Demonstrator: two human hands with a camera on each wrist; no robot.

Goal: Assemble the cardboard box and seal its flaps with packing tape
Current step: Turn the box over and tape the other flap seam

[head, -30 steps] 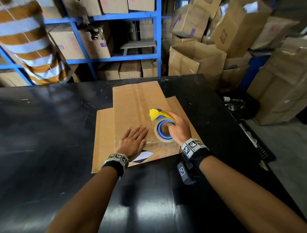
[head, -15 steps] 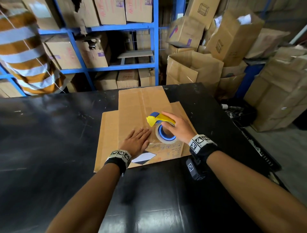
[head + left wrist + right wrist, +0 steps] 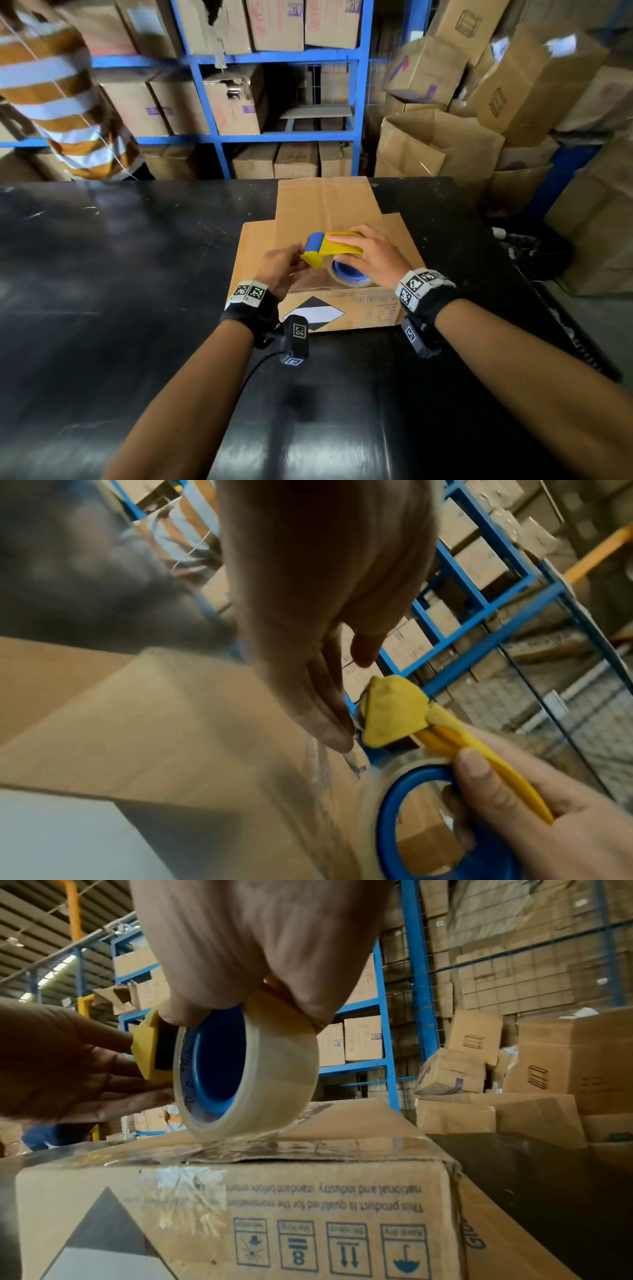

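Gripping the tape dispenser by its yellow handle, the right hand stands the roll on the box top, near edge, likely to cut the strip; the left hand lays straight fingers against the cutter end.

Bare left grip and right grip, black wrist straps with white bands of square markers, small tagged black cameras beneath, cable on left.
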